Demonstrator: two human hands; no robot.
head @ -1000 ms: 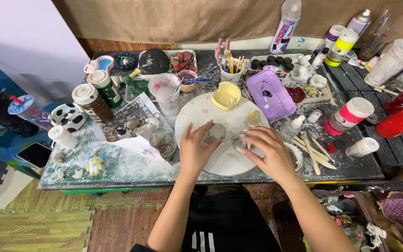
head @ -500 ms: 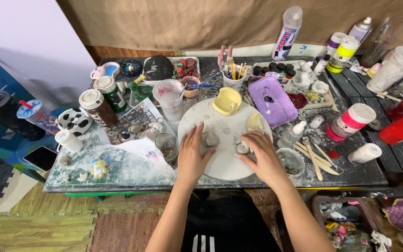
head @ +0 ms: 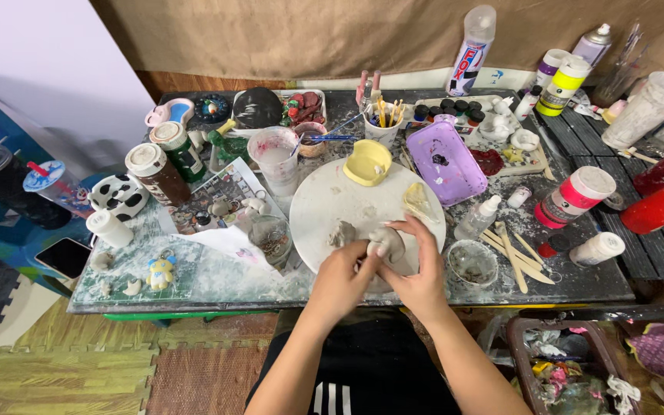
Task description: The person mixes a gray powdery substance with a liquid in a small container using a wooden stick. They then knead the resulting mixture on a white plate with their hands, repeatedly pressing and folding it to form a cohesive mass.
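Our fingers [head: 384, 247] had closed round a small grey lump of clay [head: 387, 240] at the near edge of the round white board [head: 324, 207]; the left hand [head: 345, 278] and right hand [head: 418, 270] met over it, both curled, the lump cupped between them and resting on the board. Half a second before, our hands had lain apart and flat on the board, each on its own small piece; now they had drawn together on one lump (which suggests, in our judgement, that shaping of a single piece had begun). A second, smaller grey bit of clay [head: 341, 233] sat just left of the lump, untouched.

Beyond the hands, a yellow dish [head: 368, 162] stood at the far rim of the board and a purple tray [head: 447, 161] lay just to its right. A clear cup of cloudy water [head: 273, 157] stood to the left, a small glass bowl [head: 472, 262] to the right, with wooden sticks [head: 512, 250] beside it. Paint bottles [head: 574, 198] and red pots crowded the right side of the bench [head: 593, 277], spray cans stood at the back, and a cow-patterned cup [head: 118, 196] sat at the left. The clutter pressed close on every side, leaving the board as the only working room.
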